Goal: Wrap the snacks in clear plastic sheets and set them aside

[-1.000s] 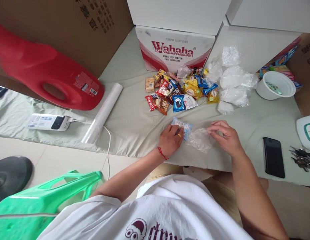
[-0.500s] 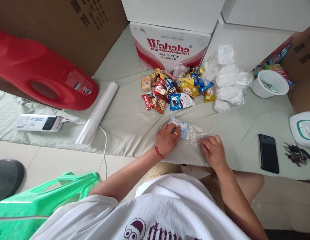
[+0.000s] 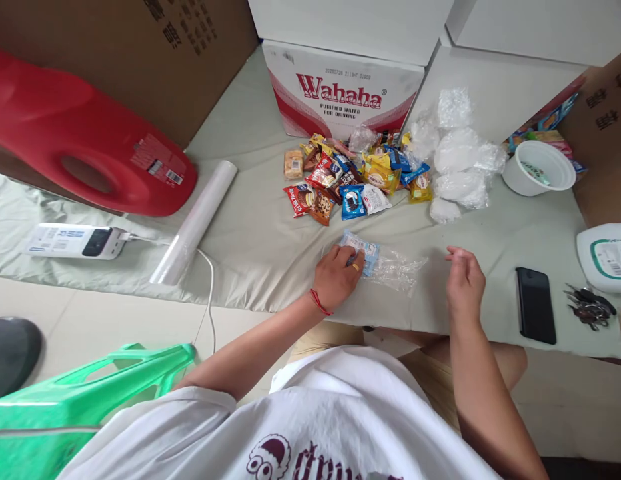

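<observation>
Mid-frame, steady blue packet (image 3: 369, 252) under left hand (image 3: 337, 273) (pinching or not, cannot tell); smooth clear wrap (image 3: 397, 268) with half-spread, empty right hand (image 3: 464, 280).

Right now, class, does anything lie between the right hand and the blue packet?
Yes. Clear plastic lies between the right hand and the blue packet, reaching the packet's right side. Whether it also wraps the packet, I cannot tell. The left hand rests on the packet's left part.
</observation>
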`<move>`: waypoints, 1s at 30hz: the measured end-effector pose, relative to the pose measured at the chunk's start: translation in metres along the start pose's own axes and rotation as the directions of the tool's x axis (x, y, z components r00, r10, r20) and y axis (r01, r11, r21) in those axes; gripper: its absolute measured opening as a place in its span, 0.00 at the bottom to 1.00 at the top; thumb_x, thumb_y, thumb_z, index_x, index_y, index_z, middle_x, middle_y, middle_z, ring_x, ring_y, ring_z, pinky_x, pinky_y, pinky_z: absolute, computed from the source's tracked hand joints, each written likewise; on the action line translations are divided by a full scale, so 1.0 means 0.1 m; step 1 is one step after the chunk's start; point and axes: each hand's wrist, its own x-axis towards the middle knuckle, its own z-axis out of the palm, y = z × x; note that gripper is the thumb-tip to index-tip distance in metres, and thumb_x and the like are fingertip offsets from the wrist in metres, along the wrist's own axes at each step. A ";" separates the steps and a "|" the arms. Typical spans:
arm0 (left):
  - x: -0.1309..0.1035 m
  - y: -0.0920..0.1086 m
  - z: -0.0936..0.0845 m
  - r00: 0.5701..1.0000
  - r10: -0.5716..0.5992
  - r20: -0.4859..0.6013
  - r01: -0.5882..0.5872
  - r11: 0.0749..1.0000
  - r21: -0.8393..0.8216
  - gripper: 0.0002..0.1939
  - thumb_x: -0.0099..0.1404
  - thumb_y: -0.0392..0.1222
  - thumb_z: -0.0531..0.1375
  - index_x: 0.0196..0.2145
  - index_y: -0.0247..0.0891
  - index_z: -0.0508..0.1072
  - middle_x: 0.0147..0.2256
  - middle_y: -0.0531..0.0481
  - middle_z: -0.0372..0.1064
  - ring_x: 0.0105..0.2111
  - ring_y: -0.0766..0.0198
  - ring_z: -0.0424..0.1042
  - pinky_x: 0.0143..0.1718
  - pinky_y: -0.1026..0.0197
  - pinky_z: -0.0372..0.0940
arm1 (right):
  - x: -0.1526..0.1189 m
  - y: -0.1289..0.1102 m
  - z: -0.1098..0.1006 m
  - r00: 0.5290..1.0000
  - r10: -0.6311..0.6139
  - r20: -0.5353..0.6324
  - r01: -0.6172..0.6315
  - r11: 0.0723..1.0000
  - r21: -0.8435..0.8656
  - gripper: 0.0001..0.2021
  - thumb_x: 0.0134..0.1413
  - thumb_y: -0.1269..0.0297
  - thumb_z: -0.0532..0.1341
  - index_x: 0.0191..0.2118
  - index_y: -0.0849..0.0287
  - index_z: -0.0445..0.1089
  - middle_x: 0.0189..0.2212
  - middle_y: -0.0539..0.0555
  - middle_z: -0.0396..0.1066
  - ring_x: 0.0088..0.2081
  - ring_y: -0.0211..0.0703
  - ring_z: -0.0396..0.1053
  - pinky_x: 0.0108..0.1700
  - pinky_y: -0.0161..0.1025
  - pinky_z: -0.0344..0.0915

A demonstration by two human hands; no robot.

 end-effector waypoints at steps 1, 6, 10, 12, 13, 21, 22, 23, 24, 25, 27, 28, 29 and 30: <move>0.00 0.00 0.00 1.000 0.008 -0.017 -0.008 1.000 0.010 0.12 0.76 0.42 0.55 0.51 0.43 0.76 0.42 0.44 0.74 0.40 0.58 0.68 0.39 0.57 0.64 | 0.02 -0.08 0.02 0.998 -0.059 0.023 0.060 0.997 -0.053 0.23 0.68 0.43 0.53 0.47 0.57 0.74 0.43 0.61 0.74 0.48 0.55 0.70 0.51 0.53 0.67; 0.00 0.01 0.00 0.994 0.029 -0.102 -0.025 0.999 0.039 0.11 0.76 0.42 0.57 0.50 0.41 0.77 0.41 0.45 0.74 0.38 0.59 0.67 0.37 0.58 0.63 | -0.01 -0.39 0.01 0.748 -0.504 0.432 0.604 0.787 -0.128 0.21 0.63 0.61 0.61 0.61 0.53 0.69 0.61 0.62 0.64 0.64 0.61 0.57 0.64 0.62 0.60; 0.00 0.00 0.02 0.998 0.011 -0.059 -0.009 0.999 0.032 0.11 0.76 0.43 0.56 0.50 0.42 0.77 0.41 0.45 0.74 0.38 0.59 0.67 0.37 0.58 0.63 | -0.03 -0.34 -0.05 0.632 -0.537 0.560 0.716 0.681 -0.155 0.19 0.63 0.73 0.56 0.54 0.49 0.76 0.64 0.56 0.63 0.67 0.60 0.52 0.66 0.63 0.58; -0.01 0.00 0.02 1.000 -0.008 -0.027 0.008 1.000 0.018 0.11 0.76 0.43 0.56 0.50 0.43 0.76 0.41 0.45 0.74 0.39 0.59 0.68 0.37 0.58 0.63 | -0.01 -0.27 -0.09 0.676 -0.515 0.528 0.686 0.701 -0.194 0.13 0.65 0.70 0.58 0.45 0.49 0.79 0.57 0.56 0.69 0.62 0.59 0.57 0.63 0.61 0.61; -0.01 0.00 0.02 1.000 -0.011 -0.017 0.011 1.000 0.008 0.11 0.77 0.43 0.55 0.51 0.43 0.76 0.42 0.45 0.74 0.39 0.59 0.68 0.37 0.58 0.63 | -0.01 -0.25 -0.11 0.698 -0.507 0.505 0.666 0.719 -0.199 0.11 0.66 0.68 0.59 0.42 0.48 0.80 0.53 0.56 0.71 0.60 0.58 0.59 0.61 0.59 0.63; -0.02 0.00 0.01 1.000 -0.012 0.015 0.012 1.000 -0.017 0.13 0.77 0.43 0.54 0.52 0.44 0.76 0.42 0.44 0.74 0.41 0.57 0.70 0.38 0.57 0.64 | -0.23 -0.13 -0.19 0.688 -0.511 0.515 0.667 0.725 -0.173 0.11 0.66 0.64 0.60 0.44 0.47 0.81 0.44 0.56 0.75 0.50 0.55 0.62 0.53 0.55 0.65; -0.02 0.00 0.01 1.000 -0.013 0.018 0.013 1.000 -0.021 0.13 0.77 0.43 0.54 0.53 0.44 0.76 0.42 0.44 0.74 0.41 0.57 0.70 0.38 0.56 0.64 | -0.26 -0.10 -0.17 0.661 -0.499 0.560 0.672 0.726 -0.146 0.11 0.65 0.64 0.60 0.45 0.48 0.81 0.44 0.56 0.75 0.50 0.55 0.63 0.53 0.56 0.64; -0.02 0.00 0.02 1.000 -0.014 0.019 0.014 1.000 -0.023 0.13 0.77 0.42 0.54 0.53 0.44 0.75 0.43 0.44 0.74 0.41 0.57 0.70 0.38 0.56 0.64 | -0.29 -0.08 -0.15 0.643 -0.490 0.588 0.667 0.736 -0.116 0.11 0.65 0.63 0.60 0.44 0.49 0.81 0.44 0.56 0.76 0.49 0.55 0.63 0.53 0.56 0.64; -0.03 0.01 0.02 1.000 -0.014 0.017 0.014 1.000 -0.024 0.13 0.77 0.42 0.54 0.53 0.44 0.75 0.43 0.44 0.74 0.41 0.57 0.70 0.38 0.56 0.64 | -0.31 -0.06 -0.12 0.652 -0.487 0.581 0.648 0.756 -0.093 0.10 0.65 0.62 0.59 0.42 0.50 0.80 0.42 0.56 0.76 0.48 0.54 0.64 0.52 0.55 0.65; -0.03 0.01 0.02 1.000 -0.013 0.016 0.014 1.000 -0.024 0.14 0.77 0.41 0.54 0.54 0.43 0.75 0.43 0.43 0.74 0.41 0.56 0.70 0.38 0.55 0.64 | -0.31 -0.04 -0.10 0.695 -0.486 0.530 0.616 0.783 -0.090 0.11 0.66 0.61 0.59 0.38 0.51 0.79 0.39 0.56 0.75 0.47 0.53 0.65 0.51 0.54 0.65; -0.04 0.03 0.02 1.000 -0.004 0.013 0.005 1.000 -0.016 0.15 0.76 0.40 0.54 0.55 0.42 0.75 0.44 0.42 0.75 0.42 0.55 0.70 0.39 0.54 0.64 | -0.29 -0.02 -0.02 0.829 -0.460 0.320 0.523 0.840 -0.147 0.14 0.67 0.57 0.57 0.32 0.53 0.75 0.36 0.57 0.73 0.47 0.53 0.65 0.52 0.54 0.65; -0.04 0.04 0.02 1.000 0.002 0.012 -0.002 1.000 -0.006 0.15 0.76 0.40 0.54 0.56 0.41 0.75 0.45 0.41 0.75 0.42 0.55 0.70 0.40 0.53 0.64 | -0.28 -0.02 0.02 0.877 -0.432 0.208 0.470 0.861 -0.194 0.14 0.67 0.55 0.58 0.34 0.54 0.75 0.38 0.58 0.72 0.48 0.54 0.65 0.53 0.55 0.64; -0.05 0.05 0.01 1.000 0.008 0.015 -0.008 1.000 0.004 0.16 0.76 0.40 0.54 0.56 0.40 0.75 0.45 0.41 0.75 0.43 0.54 0.71 0.40 0.52 0.63 | -0.26 -0.02 0.07 0.907 -0.401 0.129 0.421 0.874 -0.243 0.14 0.67 0.51 0.59 0.38 0.55 0.75 0.41 0.60 0.72 0.49 0.56 0.65 0.55 0.58 0.63; -0.06 0.06 0.01 1.000 0.011 0.021 -0.011 1.000 0.014 0.17 0.76 0.40 0.54 0.57 0.39 0.74 0.46 0.40 0.76 0.44 0.53 0.71 0.41 0.51 0.63 | -0.25 -0.01 0.12 0.923 -0.370 0.103 0.384 0.878 -0.287 0.17 0.65 0.48 0.60 0.43 0.57 0.74 0.44 0.62 0.71 0.51 0.58 0.64 0.56 0.61 0.62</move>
